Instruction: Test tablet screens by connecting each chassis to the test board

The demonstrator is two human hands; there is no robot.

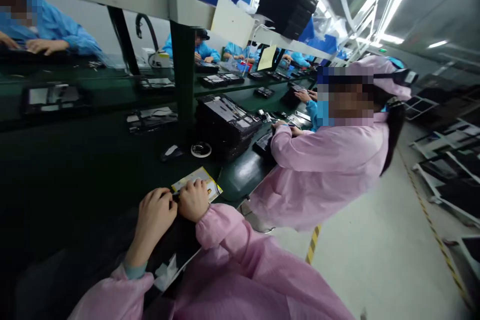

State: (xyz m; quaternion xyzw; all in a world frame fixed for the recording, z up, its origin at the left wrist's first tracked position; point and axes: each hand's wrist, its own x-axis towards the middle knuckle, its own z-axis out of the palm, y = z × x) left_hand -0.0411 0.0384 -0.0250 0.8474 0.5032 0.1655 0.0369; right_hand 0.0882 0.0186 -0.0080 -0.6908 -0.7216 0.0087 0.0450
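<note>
My left hand [156,214] and my right hand [194,201] are close together above the dark green bench near its front edge. The fingers of both are curled inward, and a small dark thing [176,195] shows between them, too hidden to name. Just beyond my right hand, and partly under it, lies a white sheet with a yellow border [202,176]. Farther back are a roll of tape [201,149] and a dark object with a white label [172,152]. A crumpled clear plastic piece [166,271] is at the bench edge below my hands.
A tall stack of black trays [228,125] holding flat parts stands ahead, beside a dark green post [182,75]. More trays [52,98] sit along the line at the back. To my right, a person in a pink smock [326,160] works at the same bench.
</note>
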